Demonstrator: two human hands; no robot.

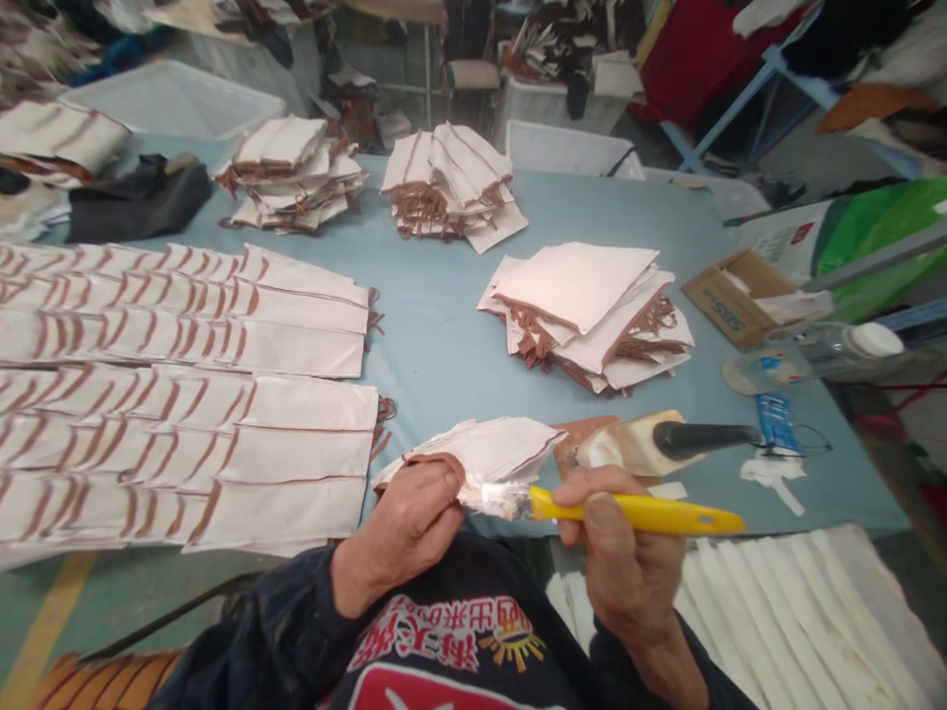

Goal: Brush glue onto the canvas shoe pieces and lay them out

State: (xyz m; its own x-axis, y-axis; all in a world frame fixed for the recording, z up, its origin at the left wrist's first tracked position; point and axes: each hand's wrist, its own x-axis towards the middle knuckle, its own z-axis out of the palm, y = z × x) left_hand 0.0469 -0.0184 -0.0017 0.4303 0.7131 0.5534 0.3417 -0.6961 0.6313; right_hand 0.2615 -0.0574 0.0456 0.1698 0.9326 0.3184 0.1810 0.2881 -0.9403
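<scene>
We hold a yellow brush (643,514) in our right hand (625,557), its white tip (497,497) close by our left hand (406,523), which seems to pinch a brown flap (438,461) beside some white pieces (503,447) at our edge of the blue table (436,335).

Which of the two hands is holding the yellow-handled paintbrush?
The right hand grips the paintbrush by its handle; the left hand instead pinches a brown flap.

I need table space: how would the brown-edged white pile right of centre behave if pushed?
The pile would probably splay, being stacked askew. The brown ties could snag, sticking out loosely along its edges.
</scene>
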